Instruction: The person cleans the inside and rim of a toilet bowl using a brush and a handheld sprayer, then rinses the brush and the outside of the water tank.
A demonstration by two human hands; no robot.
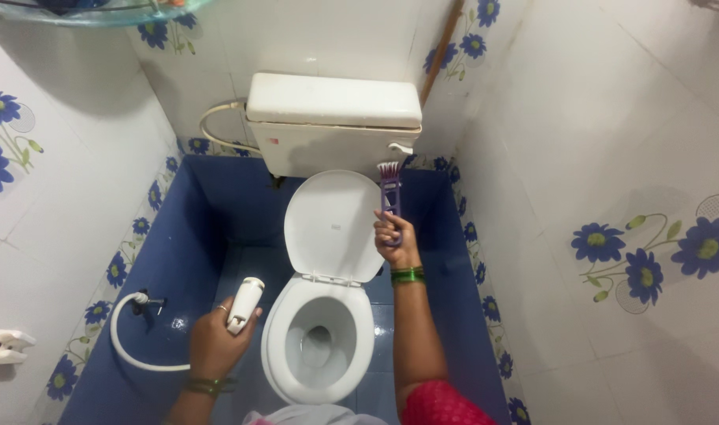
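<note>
Left hand point(214, 340) low beside toilet bowl point(320, 340), grip closed round white spray nozzle point(244, 304), nozzle head pointing up. White hose point(125, 344) loops from wall tap at left edge of blue tiles. Right hand point(396, 238) raised past bowl's far rim, grip wrapped tight on purple brush point(389, 190), bristles up, just beside upright lid point(333, 226). White cistern point(333, 123) against back wall, above lid.

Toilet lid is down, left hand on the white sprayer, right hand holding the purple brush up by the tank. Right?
Not quite: the lid is raised, leaning toward the tank, as the head view shows. Left hand holds the white sprayer; right hand holds the purple brush.
</note>
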